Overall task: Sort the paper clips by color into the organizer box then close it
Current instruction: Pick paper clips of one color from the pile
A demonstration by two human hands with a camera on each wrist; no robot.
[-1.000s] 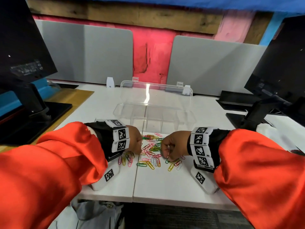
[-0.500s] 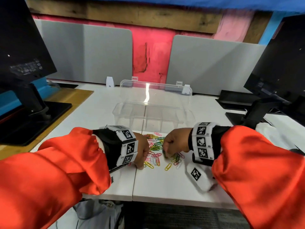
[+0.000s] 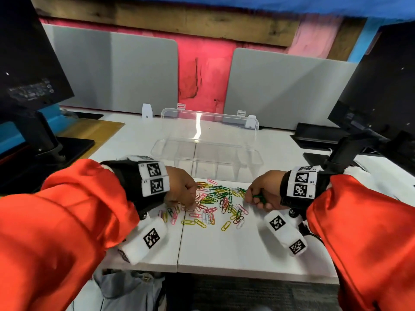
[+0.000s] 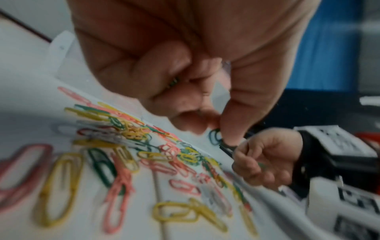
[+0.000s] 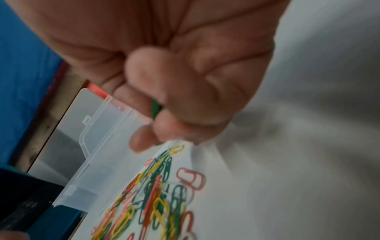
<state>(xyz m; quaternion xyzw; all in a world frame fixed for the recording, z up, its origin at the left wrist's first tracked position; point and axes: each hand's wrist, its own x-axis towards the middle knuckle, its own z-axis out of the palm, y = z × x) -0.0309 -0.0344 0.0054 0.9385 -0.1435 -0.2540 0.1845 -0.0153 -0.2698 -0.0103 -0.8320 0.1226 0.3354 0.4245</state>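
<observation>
We are in the gathering step, both hands down at the pile (image 3: 213,203) of clips on the white desk (image 3: 247,250), and nothing has gone into the box (image 3: 206,158) yet as far as we can see: its compartments look bare through the clear plastic. Our right hand (image 3: 262,194) is curled tight at the pile's right edge with a bunch of green clips (image 3: 258,197) pinched between thumb and fingers; the right wrist view shows a sliver of green (image 5: 156,107) poking out of the fist. Our left hand (image 3: 182,187) is curled too, at the pile's left edge, thumb and forefinger closing on a green clip (image 4: 214,136), with a glint of green tucked deeper in the palm, though blur leaves the count unclear. So green looks like the colour we are collecting first. Next, we judge, comes either another green pick from the tangle or a short carry forward to one compartment, and that calls for care: the clips are thin, slick and overlapping, so a neighbour could ride along. The pile itself is a loose scatter of yellow, pink, red, green and white clips, lying just in front of the box. The box sits open, lid (image 3: 208,124) standing up behind it, dividers visible across its length.
</observation>
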